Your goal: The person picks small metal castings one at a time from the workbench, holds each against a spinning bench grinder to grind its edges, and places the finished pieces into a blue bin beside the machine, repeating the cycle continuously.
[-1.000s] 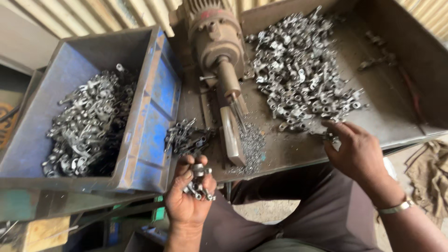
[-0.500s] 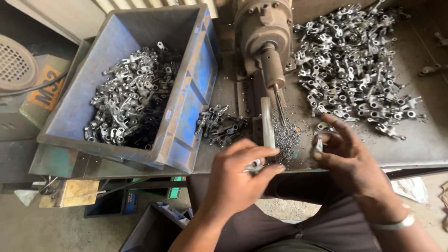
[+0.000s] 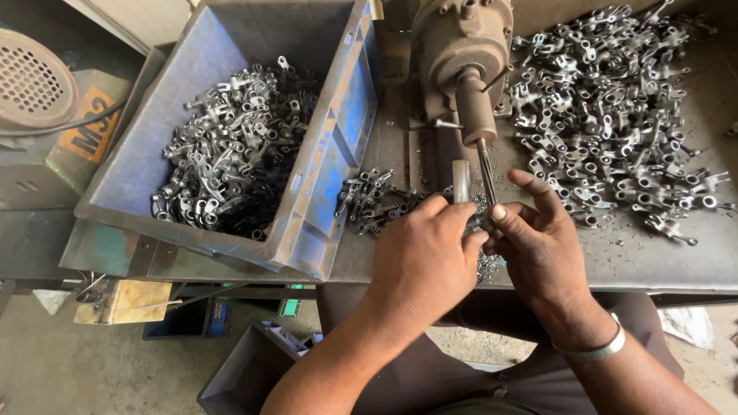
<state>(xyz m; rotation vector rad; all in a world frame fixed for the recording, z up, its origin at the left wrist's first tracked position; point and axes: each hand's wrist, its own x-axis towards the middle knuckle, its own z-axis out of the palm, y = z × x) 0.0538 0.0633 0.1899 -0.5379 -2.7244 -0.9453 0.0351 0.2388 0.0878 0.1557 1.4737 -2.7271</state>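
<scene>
Now both my hands meet in front of the machine's thin spindle (image 3: 486, 175). My left hand (image 3: 421, 257) is curled, thumb and first fingers pinched toward a small metal part (image 3: 478, 223) that sits between the two hands; most of it is hidden, so I cannot say which fingers carry the weight. My right hand (image 3: 538, 238) comes from the other side, its fingers bent around the same part, the thumb tip just beside the spindle's lower end. Both hands are closed, not released.

I judge the step to be this: presenting one piece to the spindle tip. The next move calls for a straight line-up of the piece with the rod and a steady push — the rod is thin and my fingertips are very close to it, so they must stay behind the piece.

Left of my left fingers lies a small heap of parts (image 3: 373, 201), and further left the blue bin (image 3: 342, 131) with many more. Right of my right fingers spreads the big pile of parts (image 3: 615, 100) on the metal table (image 3: 661, 261).

Half a second ago my hands were apart — the right one held its piece beside the pile, the left was lower. Now they touch at the spindle.
</scene>
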